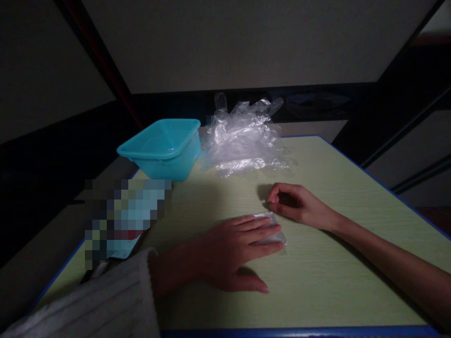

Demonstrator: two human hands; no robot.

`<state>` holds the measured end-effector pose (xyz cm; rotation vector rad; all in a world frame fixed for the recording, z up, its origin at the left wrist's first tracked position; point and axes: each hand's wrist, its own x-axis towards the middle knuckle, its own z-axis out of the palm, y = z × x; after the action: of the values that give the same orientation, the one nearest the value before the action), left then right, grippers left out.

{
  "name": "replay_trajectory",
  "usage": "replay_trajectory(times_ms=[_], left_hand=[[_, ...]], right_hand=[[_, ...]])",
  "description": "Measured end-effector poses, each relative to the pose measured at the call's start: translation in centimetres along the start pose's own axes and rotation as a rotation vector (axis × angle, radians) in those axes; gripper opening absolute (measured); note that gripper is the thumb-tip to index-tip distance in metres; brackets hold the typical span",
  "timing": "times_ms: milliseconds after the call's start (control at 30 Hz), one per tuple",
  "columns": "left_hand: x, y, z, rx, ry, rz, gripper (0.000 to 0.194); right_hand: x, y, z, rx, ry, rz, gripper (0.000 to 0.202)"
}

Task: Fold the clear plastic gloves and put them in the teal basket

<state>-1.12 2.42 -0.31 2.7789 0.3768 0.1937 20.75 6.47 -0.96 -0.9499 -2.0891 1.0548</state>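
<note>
My left hand (232, 249) lies flat, palm down, on a small folded piece of clear plastic (270, 238), with its fingers stretched over it and the thumb out to the side on the table (334, 291). Part of the plastic is hidden beneath the fingers; it resembles the thin film of the pile behind. Just beyond it, my right hand (305, 206) rests on its side on the tabletop. Its fingers curl round towards the thumb in a loop, and nothing shows inside. At the back stands a loose heap of clear disposable plastic gloves (246, 138), some finger shapes sticking up.
A turquoise plastic basin (188, 152) stands at the back left, beside the glove heap. Nearer on the left lies a blurred-out, light blue object (125, 251) by the table edge. A pale wall panel (239, 42) rises behind the table, which has a blue rim.
</note>
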Motion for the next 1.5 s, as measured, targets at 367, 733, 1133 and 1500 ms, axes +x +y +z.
replay_trajectory(times_ms=[367,733,1133,1500], left_hand=[[0.0,0.0,0.1,-0.017,-0.012,-0.013,0.065],[-0.1,0.0,0.1,-0.002,-0.003,-0.01,0.065],[-0.2,0.0,0.4,0.0,0.014,-0.021,0.07],[-0.1,0.0,0.4,0.002,-0.01,-0.027,0.071]], right_hand=[[0.1,0.1,-0.3,-0.166,-0.029,-0.052,0.004],[0.0,0.0,-1.1,-0.132,-0.13,-0.066,0.013],[-0.2,-0.6,-1.4,-0.41,-0.213,-0.059,0.035],[-0.1,0.1,-0.7,-0.516,-0.137,-0.016,0.037]])
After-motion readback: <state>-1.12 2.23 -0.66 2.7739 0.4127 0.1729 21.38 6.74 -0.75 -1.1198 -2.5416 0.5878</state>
